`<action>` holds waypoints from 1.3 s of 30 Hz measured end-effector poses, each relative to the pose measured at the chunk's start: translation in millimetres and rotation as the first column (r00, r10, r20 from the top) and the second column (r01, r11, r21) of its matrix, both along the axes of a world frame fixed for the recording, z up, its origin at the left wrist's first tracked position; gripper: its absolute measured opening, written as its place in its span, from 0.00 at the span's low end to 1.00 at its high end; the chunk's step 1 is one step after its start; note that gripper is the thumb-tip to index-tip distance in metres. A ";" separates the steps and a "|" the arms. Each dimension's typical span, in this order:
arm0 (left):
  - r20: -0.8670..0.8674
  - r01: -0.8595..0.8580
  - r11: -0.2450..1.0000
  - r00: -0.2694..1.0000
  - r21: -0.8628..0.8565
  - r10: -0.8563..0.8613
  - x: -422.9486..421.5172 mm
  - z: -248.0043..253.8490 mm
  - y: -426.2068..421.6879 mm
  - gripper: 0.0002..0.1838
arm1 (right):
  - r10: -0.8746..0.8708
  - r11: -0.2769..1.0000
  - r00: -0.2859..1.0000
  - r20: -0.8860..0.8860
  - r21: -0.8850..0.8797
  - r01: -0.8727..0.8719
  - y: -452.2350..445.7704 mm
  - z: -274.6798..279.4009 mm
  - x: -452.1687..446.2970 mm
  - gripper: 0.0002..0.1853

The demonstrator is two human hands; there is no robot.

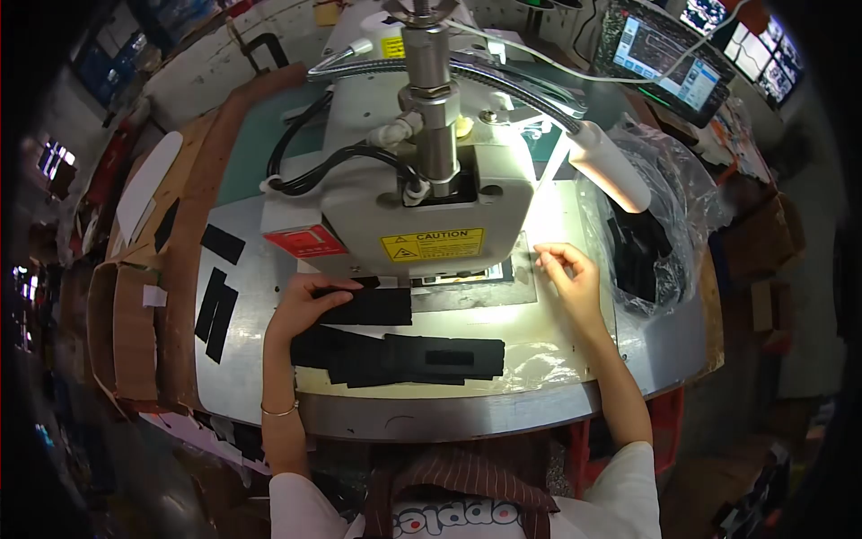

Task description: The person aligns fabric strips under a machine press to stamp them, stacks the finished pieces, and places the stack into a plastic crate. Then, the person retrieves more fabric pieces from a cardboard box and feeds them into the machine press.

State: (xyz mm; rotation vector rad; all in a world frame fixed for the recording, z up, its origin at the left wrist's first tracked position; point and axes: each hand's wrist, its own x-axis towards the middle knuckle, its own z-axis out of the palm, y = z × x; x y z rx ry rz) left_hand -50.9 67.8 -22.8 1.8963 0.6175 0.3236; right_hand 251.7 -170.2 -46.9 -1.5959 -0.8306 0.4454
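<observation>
The left hand [310, 301] grasps, between thumb and fingers, the upper left corner of a flat, black, rectangular fabric strip [377, 308], which lies just to that hand's right. The right hand [575, 278] has its fingers bent at the right edge of a thin, grey, flat plate [489, 296]; whether they pinch or touch it, I cannot tell.

Handling the strip well likely calls for a light hold near its edge, so that the cloth stays flat and square rather than creasing. Between and beyond the hands sits a bulky, pale machine head [359, 220] with a yellow caution label [434, 244], so fingertips are best held to the outer edges, clear of its underside.

Nearer the body than the left hand, a loose, overlapping pile of black fabric strips [413, 355] lies on the bench [539, 411]; lifting the wrist over it should avoid dragging pieces along. The white, tubular lamp [611, 166] beyond the right hand lights the plate, useful for checking edges.
</observation>
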 end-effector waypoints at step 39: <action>0.036 -0.068 0.754 0.998 0.653 0.059 42.8 -24.2 -53.7 0.06 | 0.214 0.917 0.977 -0.014 -0.342 -0.206 14.9 -14.1 -10.6 0.11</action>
